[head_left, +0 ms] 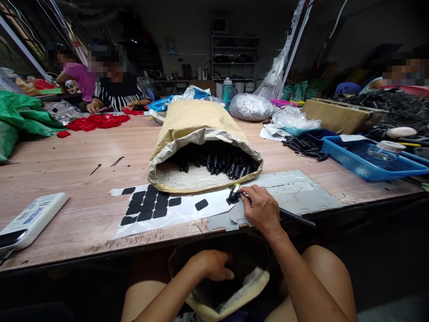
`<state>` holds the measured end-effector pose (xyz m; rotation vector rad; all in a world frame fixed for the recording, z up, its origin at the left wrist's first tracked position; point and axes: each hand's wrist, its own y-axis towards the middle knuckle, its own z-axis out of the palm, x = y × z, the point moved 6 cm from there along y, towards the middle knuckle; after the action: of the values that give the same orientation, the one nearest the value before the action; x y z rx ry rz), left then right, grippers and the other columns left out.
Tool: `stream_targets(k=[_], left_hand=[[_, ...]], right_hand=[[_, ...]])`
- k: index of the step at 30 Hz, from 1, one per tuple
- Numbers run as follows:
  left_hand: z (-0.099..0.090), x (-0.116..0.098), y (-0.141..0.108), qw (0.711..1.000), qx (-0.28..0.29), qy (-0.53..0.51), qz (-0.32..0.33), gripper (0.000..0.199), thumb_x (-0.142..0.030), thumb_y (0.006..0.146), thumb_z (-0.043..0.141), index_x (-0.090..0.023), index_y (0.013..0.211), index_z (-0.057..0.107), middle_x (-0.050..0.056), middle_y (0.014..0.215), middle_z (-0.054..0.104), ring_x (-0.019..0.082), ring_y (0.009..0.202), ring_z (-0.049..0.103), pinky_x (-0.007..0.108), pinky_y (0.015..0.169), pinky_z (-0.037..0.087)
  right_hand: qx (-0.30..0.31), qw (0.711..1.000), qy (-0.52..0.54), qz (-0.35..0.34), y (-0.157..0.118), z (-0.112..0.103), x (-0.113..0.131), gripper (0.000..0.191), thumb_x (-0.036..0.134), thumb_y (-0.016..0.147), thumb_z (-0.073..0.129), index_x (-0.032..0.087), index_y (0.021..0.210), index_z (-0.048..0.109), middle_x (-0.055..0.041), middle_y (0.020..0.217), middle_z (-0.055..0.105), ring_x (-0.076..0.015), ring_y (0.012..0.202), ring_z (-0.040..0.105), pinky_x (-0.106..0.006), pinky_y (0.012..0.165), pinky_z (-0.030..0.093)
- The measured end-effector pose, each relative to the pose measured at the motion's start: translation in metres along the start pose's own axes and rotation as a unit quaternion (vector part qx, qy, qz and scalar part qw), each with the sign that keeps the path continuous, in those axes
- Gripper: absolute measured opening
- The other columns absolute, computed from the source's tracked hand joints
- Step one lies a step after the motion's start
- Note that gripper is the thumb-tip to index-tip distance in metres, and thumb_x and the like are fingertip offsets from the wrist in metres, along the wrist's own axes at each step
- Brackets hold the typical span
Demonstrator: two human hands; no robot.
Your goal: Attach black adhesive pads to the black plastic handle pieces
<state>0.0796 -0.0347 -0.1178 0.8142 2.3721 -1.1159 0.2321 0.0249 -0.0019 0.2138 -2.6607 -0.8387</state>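
My right hand [261,208] is closed round a black rod-like tool [296,218] with a metal and yellow-green tip, low over the right end of a white backing sheet [181,212]. Black rounded squares [147,203] lie in rows on that sheet, with a few loose ones apart. My left hand [214,264] reaches into the mouth of an open sack [250,295] between my knees; its thumb shows, the other fingers are largely hidden in shadow. Behind the sheet, a tan sack [197,116] lies on its side, its opening towards me, with many slim black pieces [231,166] inside.
A white power bank [33,219] lies at the left. Blue basket [368,163], cardboard box [338,116] and black parts [301,147] are at the right. Red pieces [97,121] lie near two people at the back left; another person is at the far right.
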Motion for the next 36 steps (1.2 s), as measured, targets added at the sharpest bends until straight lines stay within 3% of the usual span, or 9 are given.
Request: stream_targets(k=[3, 5, 8, 10, 13, 17, 24, 29, 36], left_hand=[[-0.035, -0.039, -0.044, 0.985, 0.119, -0.053, 0.112, 0.041, -0.054, 0.079, 0.068, -0.026, 0.109, 0.073, 0.005, 0.086, 0.073, 0.024, 0.079, 0.068, 0.033, 0.071, 0.053], [-0.082, -0.049, -0.062, 0.969, 0.100, -0.173, 0.142, 0.041, -0.054, 0.084, 0.064, -0.023, 0.110, 0.070, 0.004, 0.085, 0.071, 0.019, 0.073, 0.066, 0.027, 0.066, 0.052], [-0.177, -0.017, -0.060, 0.963, -0.181, -0.182, 0.086, 0.039, -0.051, 0.089, 0.059, -0.020, 0.111, 0.068, 0.005, 0.090, 0.071, 0.019, 0.078, 0.065, 0.026, 0.066, 0.051], [-0.232, 0.025, -0.062, 0.893, -0.437, -0.092, -0.057, 0.030, -0.042, 0.090, 0.056, -0.019, 0.102, 0.071, 0.008, 0.093, 0.072, 0.023, 0.086, 0.066, 0.029, 0.073, 0.051], [-0.266, 0.069, -0.055, 0.794, -0.557, -0.002, -0.243, 0.026, -0.038, 0.087, 0.059, -0.018, 0.096, 0.074, 0.015, 0.103, 0.074, 0.031, 0.100, 0.067, 0.038, 0.083, 0.051], [-0.269, 0.086, -0.046, 0.779, -0.545, 0.032, -0.308, 0.028, -0.036, 0.082, 0.063, -0.017, 0.098, 0.076, 0.020, 0.107, 0.073, 0.036, 0.100, 0.068, 0.043, 0.081, 0.052], [-0.242, 0.063, -0.047, 0.849, -0.471, 0.017, -0.237, 0.015, -0.033, 0.071, 0.070, -0.019, 0.077, 0.072, 0.011, 0.079, 0.073, 0.028, 0.083, 0.068, 0.032, 0.068, 0.047], [-0.215, 0.050, -0.050, 0.869, -0.469, -0.062, -0.145, 0.044, -0.040, 0.080, 0.065, -0.019, 0.119, 0.061, 0.000, 0.070, 0.066, 0.020, 0.070, 0.062, 0.028, 0.063, 0.045], [-0.217, 0.043, -0.042, 0.891, -0.437, 0.123, 0.008, 0.059, -0.008, 0.079, 0.052, -0.034, 0.131, 0.065, 0.006, 0.121, 0.055, 0.023, 0.104, 0.057, 0.036, 0.093, 0.046]], right_hand=[[-0.001, 1.000, -0.002, 0.000, -0.001, 0.000, 0.000, 0.021, 0.019, 0.090, 0.059, 0.026, 0.107, 0.069, -0.0019, 0.097, 0.068, -0.0211, 0.092, 0.056, -0.032, 0.081, 0.040], [0.000, 1.000, -0.004, 0.002, -0.001, 0.001, -0.001, 0.021, 0.019, 0.089, 0.059, 0.027, 0.107, 0.068, -0.0014, 0.097, 0.068, -0.0212, 0.092, 0.055, -0.032, 0.081, 0.040], [-0.001, 1.000, -0.003, 0.004, 0.000, 0.001, -0.001, 0.021, 0.019, 0.089, 0.059, 0.027, 0.107, 0.068, -0.0011, 0.098, 0.068, -0.0210, 0.093, 0.055, -0.032, 0.081, 0.040], [-0.002, 1.000, 0.001, 0.003, 0.000, 0.000, -0.001, 0.022, 0.019, 0.089, 0.059, 0.026, 0.107, 0.068, -0.0014, 0.098, 0.068, -0.0207, 0.092, 0.055, -0.032, 0.081, 0.040], [-0.001, 1.000, 0.005, 0.005, 0.000, 0.000, -0.001, 0.022, 0.018, 0.089, 0.059, 0.027, 0.107, 0.068, -0.0013, 0.097, 0.068, -0.0207, 0.093, 0.055, -0.031, 0.081, 0.040], [0.001, 1.000, 0.005, 0.006, 0.000, 0.000, 0.000, 0.022, 0.018, 0.089, 0.059, 0.026, 0.107, 0.068, -0.0018, 0.098, 0.068, -0.0208, 0.094, 0.055, -0.031, 0.082, 0.040], [-0.001, 1.000, 0.004, 0.003, 0.000, -0.001, 0.001, 0.021, 0.018, 0.089, 0.058, 0.025, 0.106, 0.068, -0.0027, 0.097, 0.068, -0.0214, 0.093, 0.055, -0.032, 0.081, 0.040], [-0.002, 1.000, 0.002, 0.003, 0.000, -0.002, 0.001, 0.021, 0.018, 0.090, 0.057, 0.025, 0.106, 0.068, -0.0031, 0.096, 0.068, -0.0216, 0.093, 0.055, -0.032, 0.081, 0.040], [-0.003, 1.000, 0.004, 0.001, -0.001, 0.000, 0.001, 0.022, 0.018, 0.090, 0.056, 0.024, 0.107, 0.068, -0.0034, 0.097, 0.068, -0.0214, 0.093, 0.055, -0.031, 0.082, 0.041]])
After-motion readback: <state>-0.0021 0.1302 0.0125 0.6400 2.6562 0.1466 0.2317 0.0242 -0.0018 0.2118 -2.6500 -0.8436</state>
